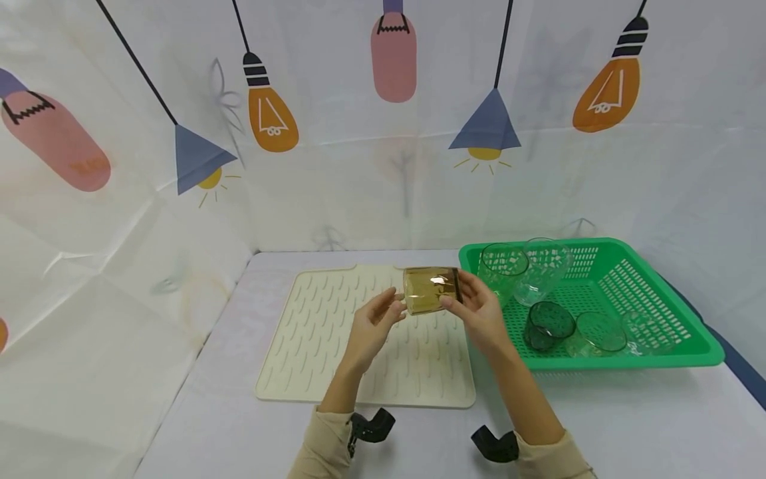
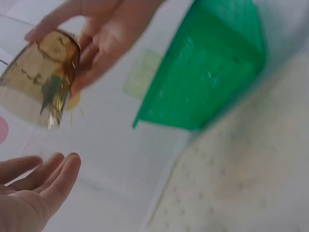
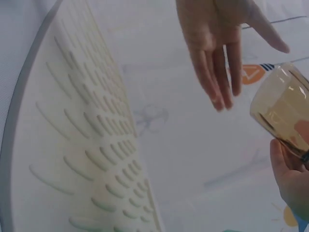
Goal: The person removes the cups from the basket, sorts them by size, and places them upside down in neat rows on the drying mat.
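Observation:
An amber drinking glass (image 1: 429, 290) lies on its side in the air above the cream ridged mat (image 1: 323, 346). My right hand (image 1: 481, 313) grips it at one end, thumb in front and fingers behind. Close to the glass's other end is my left hand (image 1: 372, 327), its fingers extended; both wrist views show a gap between that hand and the glass. In the left wrist view the glass (image 2: 41, 79) is tilted in the right hand (image 2: 108, 36), and the left hand (image 2: 41, 193) is below it, holding nothing.
A green perforated basket (image 1: 664, 299) stands at the right with several glasses in it, among them a dark green glass (image 1: 547, 327), a tall light green glass (image 1: 501, 269) and a tall clear glass (image 1: 543, 273). A patterned white sheet (image 1: 335, 193) hangs behind the table.

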`<action>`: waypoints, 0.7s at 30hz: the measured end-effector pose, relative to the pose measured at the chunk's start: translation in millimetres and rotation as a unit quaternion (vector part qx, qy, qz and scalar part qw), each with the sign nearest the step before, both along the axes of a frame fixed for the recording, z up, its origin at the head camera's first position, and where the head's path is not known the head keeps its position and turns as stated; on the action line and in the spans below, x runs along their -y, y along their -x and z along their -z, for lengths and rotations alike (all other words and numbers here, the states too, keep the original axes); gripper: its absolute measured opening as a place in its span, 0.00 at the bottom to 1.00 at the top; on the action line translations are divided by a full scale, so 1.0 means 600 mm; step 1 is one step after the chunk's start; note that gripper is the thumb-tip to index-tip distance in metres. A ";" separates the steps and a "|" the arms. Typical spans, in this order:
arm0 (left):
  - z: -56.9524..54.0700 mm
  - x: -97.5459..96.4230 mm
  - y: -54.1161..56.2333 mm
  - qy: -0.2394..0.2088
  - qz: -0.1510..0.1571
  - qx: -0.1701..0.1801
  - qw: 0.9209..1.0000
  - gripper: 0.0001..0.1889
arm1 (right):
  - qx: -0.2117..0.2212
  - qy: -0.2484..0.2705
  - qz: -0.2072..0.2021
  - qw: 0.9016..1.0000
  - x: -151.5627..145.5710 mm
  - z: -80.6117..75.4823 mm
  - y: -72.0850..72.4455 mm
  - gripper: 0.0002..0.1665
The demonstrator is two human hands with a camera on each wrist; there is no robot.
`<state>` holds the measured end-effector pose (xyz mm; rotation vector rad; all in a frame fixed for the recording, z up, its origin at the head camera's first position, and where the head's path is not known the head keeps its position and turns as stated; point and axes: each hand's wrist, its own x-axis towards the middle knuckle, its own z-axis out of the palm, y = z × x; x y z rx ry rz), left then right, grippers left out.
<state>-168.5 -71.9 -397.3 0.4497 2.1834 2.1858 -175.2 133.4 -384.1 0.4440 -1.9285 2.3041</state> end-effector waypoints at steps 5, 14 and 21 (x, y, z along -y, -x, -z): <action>0.034 0.039 -0.018 0.077 -0.043 -0.022 0.996 0.22 | 0.024 0.003 0.001 1.000 -0.003 0.001 0.006 0.36; 0.068 0.107 -0.052 0.178 -0.116 -0.055 0.976 0.22 | 0.064 0.017 -0.007 0.998 -0.002 0.005 0.016 0.38; 0.091 0.164 -0.063 0.297 -0.195 -0.119 0.927 0.24 | 0.064 0.023 -0.012 0.998 0.005 0.016 0.030 0.36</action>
